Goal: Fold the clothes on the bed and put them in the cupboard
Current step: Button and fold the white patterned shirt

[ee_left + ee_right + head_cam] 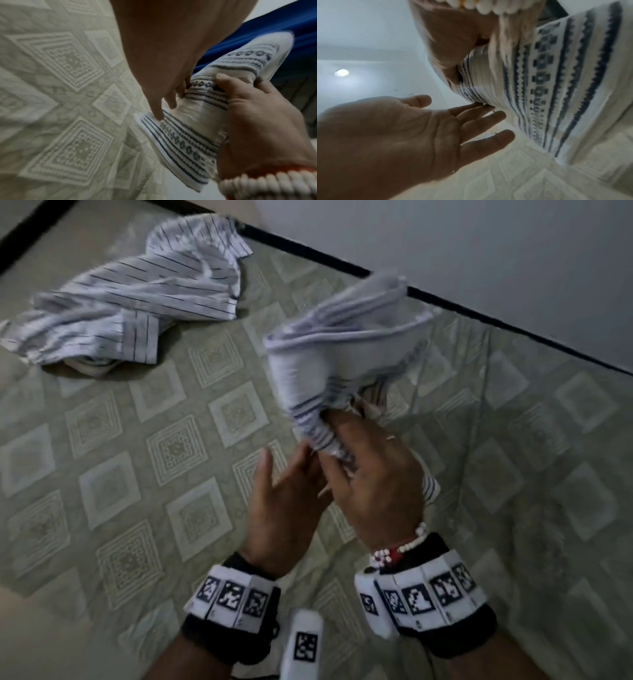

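A folded white cloth with blue patterned bands is held up above the bed. My right hand, wearing a bead bracelet, grips its bunched lower end; the left wrist view shows the thumb and fingers curled round the cloth. My left hand is beside it with fingers straight. In the right wrist view its open palm faces up and its fingertips touch the lower edge of the cloth. A crumpled white shirt with dark pinstripes lies on the bed at the far left.
The bed is covered by a pale green sheet with square patterns. A dark bed edge runs diagonally along a white wall at the far right. Blue fabric shows behind the cloth.
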